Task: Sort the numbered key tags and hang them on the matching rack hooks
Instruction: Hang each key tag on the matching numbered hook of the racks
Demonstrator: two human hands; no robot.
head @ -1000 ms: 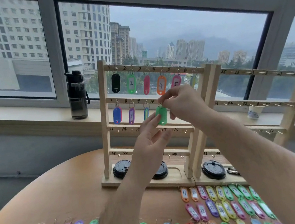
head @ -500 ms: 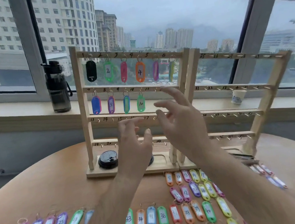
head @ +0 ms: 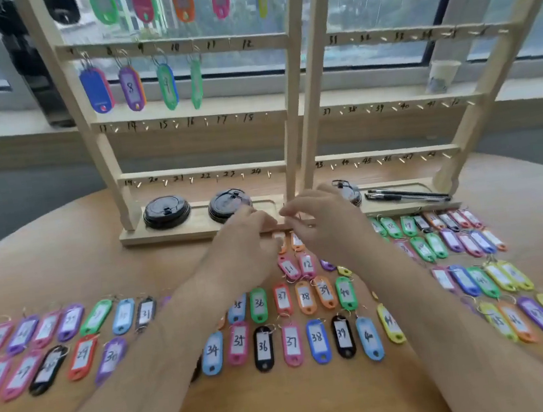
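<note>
Two wooden hook racks stand side by side at the table's far edge, with hand-written numbers over the hooks. Tags hang on the top row, and tags 7 to 10 on the second row, the green tag 10 last. Hooks 11 and 12 are bare. Many coloured numbered tags lie in rows on the table. My left hand and my right hand hover low over the orange tags at the rack's base, fingers loosely curved, holding nothing. Pink tags 11 and 12 lie just below them.
Black cup lids sit in the left rack's base tray, and two pens in the right one. A dark bottle and a paper cup stand on the windowsill. Tag rows cover the left, middle and right of the round wooden table.
The green tag 10 was hung on its hook and let go. Both hands then dropped from the rack to the tags by its base, and the view tilted down.
</note>
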